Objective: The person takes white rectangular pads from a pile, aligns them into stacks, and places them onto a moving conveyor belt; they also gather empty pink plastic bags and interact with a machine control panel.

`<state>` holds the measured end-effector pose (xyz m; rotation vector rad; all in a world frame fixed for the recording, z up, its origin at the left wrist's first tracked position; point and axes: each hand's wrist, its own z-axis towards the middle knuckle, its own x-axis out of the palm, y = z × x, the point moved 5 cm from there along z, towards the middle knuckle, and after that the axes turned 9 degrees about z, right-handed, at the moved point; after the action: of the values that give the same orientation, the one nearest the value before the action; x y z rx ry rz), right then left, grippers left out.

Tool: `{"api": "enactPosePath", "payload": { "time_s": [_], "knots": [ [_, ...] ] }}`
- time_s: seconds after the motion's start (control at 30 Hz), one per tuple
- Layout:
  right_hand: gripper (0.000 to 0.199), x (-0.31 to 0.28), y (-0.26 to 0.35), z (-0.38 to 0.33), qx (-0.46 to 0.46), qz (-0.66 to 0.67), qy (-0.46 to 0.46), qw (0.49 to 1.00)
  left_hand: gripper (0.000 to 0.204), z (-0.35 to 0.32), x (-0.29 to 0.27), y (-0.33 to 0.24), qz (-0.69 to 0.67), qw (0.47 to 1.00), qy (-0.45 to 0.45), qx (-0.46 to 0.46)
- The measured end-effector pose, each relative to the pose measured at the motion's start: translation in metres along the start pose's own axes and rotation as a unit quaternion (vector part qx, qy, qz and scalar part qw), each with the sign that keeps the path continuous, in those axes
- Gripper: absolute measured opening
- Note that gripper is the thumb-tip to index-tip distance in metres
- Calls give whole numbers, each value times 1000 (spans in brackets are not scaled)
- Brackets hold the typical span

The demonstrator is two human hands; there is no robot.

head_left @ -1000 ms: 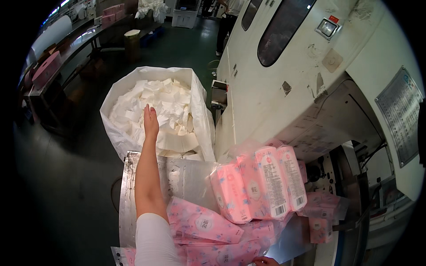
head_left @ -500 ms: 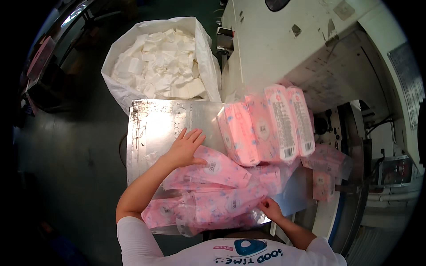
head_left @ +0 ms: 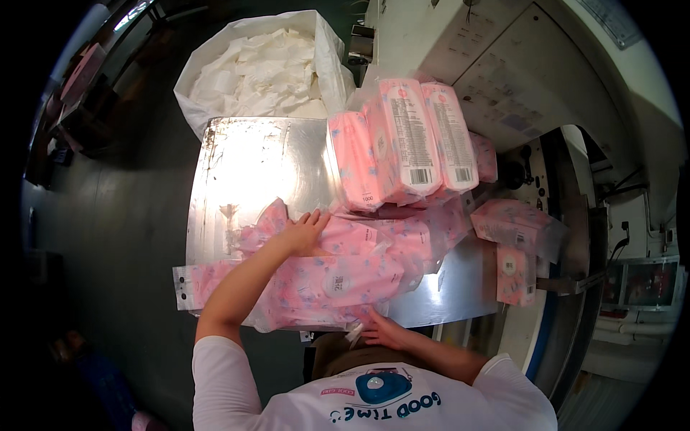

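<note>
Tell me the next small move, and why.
Probably straighten the near edge of the pink floral plastic wrappers with the right hand: they lie overlapping and rumpled, the right hand is at that edge, and the left hand lies over them.

Head-worn view (fisheye), steeply downward

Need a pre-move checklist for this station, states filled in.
1. Left hand on the pink bags: ok, palm down.
2. Right hand gripping film: cannot tell, fingers at the pile's near edge.
3. Bags flat: not ok, rumpled and overlapping.
4. Bags within the metal table: not ok, one end overhangs the left edge.
5. Bulky pink packs grouped: ok, side by side.
6. Hands away from white sack: ok.
</note>
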<state>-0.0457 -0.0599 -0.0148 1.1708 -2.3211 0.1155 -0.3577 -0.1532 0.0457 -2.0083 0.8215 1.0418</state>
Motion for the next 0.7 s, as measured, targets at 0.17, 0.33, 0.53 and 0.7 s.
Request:
{"api": "enactPosePath", "payload": {
  "time_s": [0.17,0.33,0.53,0.7],
  "knots": [
    [82,55,44,28,-90,166,4,982,107,2,42,12,-286,954,57,-74],
    [68,48,72,49,-134,198,59,969,114,-30,-23,-41,-121,990,-57,-40],
    [56,48,76,-9,-35,-130,73,988,122,-64,53,-76,221,973,-38,-49],
    [66,-31,228,-82,-357,-593,-138,708,112,-64,81,-34,148,978,-46,-139]
  ]
}}
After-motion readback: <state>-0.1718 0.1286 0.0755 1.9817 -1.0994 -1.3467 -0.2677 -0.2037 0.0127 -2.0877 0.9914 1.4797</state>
